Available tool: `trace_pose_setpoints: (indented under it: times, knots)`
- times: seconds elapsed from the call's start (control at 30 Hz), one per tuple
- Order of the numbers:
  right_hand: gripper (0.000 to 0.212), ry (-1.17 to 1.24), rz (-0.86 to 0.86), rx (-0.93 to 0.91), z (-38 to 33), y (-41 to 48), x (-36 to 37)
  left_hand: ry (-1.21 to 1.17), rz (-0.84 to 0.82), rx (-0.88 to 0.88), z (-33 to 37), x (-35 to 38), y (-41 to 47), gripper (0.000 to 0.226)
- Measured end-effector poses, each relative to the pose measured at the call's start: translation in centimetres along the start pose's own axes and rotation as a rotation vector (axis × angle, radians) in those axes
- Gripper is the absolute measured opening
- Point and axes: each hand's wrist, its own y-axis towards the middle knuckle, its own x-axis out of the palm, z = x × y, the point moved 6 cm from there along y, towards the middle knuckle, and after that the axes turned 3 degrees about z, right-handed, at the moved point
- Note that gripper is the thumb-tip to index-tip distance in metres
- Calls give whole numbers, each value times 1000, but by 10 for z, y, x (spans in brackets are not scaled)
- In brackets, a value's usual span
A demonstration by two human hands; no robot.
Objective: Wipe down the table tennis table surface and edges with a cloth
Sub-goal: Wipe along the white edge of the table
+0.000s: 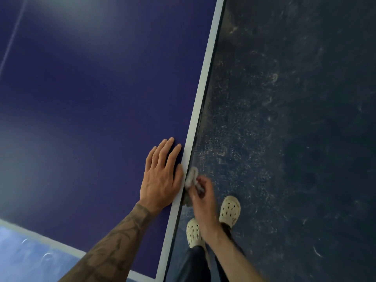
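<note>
1. Table [91, 98]: blue top with a white stripe [203, 88] along its right side.
2. Left hand [160, 178]: lies flat on the top, fingers straight, just beside the stripe; holds nothing.
3. Right hand [201, 198]: fingers curled round a pale cloth [192, 177].
4. Cloth: pressed against the table's side edge, near the left thumb.
5. Floor [295, 139]: dark, scuffed; two cream clogs [230, 210] stand beside the table.
</note>
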Motion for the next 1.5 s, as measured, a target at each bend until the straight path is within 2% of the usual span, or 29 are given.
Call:
trace_pose_setpoints:
  times: [0.1,0.2,0.3,0.5,0.6,0.83,1.03,1.1,1.33,1.4,1.5]
  knots:
    - [23,-6,-28,-19,-23,29,0,-8,-19,2,1,-3,11,48]
    - [14,6,15,-64,-70,90,2,-10,-6,-13,2,-10,45,45]
    - [20,18,27,-67,-97,129,3,-15,33,-32,7,-12,96,45]
    - [22,-28,-16,24,-68,89,-3,-38,40,-48,17,9,211,46]
    - [25,-45,11,27,-83,100,-1,-29,35,-15,18,20,251,45]
    - [21,85,119,-23,-173,235,3,0,50,1,8,31,261,48]
    - [22,-4,117,70,-149,197,1,11,6,-2,7,34,260,52]
    - [27,-15,98,69,-156,187,0,9,-8,-8,8,34,260,52]
    - [22,-13,103,-17,-246,302,-4,-14,-15,-27,9,35,263,50]
    - [25,-7,93,-46,-252,319,-4,-29,-6,-44,9,32,267,47]
    - [23,-1,71,10,-232,300,-4,-31,13,-51,9,26,296,46]
